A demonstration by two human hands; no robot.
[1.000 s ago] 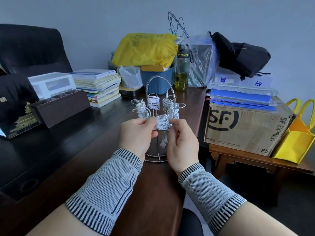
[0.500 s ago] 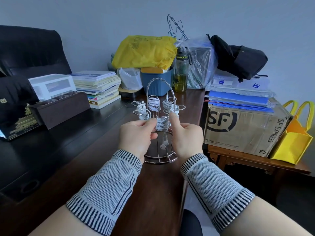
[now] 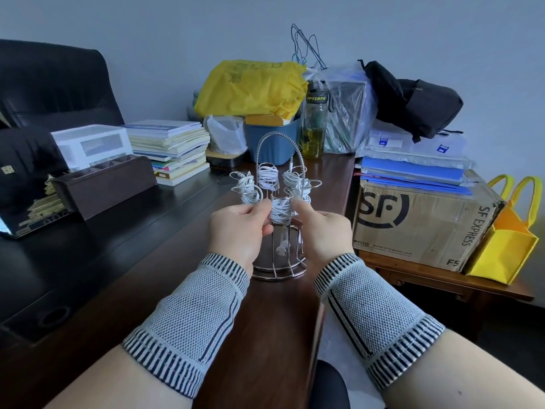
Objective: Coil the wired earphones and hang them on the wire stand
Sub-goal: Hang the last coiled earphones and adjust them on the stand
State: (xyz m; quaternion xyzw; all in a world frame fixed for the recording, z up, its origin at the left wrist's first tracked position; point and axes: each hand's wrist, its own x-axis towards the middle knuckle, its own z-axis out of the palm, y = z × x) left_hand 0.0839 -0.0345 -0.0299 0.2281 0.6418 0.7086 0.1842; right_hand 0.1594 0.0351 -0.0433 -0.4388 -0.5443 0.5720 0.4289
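A person's left hand (image 3: 239, 228) and right hand (image 3: 321, 230) pinch a coiled bundle of white wired earphones (image 3: 281, 211) from either side at the near hook of a chrome wire stand (image 3: 278, 268) on the dark wooden desk (image 3: 265, 320); an earbud dangles below the grip, more white coils (image 3: 267, 176) hang just beyond

A stack of books (image 3: 174, 149), a blue bin (image 3: 272, 140) under a yellow bag (image 3: 250, 87), and a bottle (image 3: 314, 125) sit on the dark worktop (image 3: 118, 246). Beside it, a cardboard box (image 3: 421, 222) carries blue folders (image 3: 413, 174), next to a yellow tote (image 3: 504, 243).
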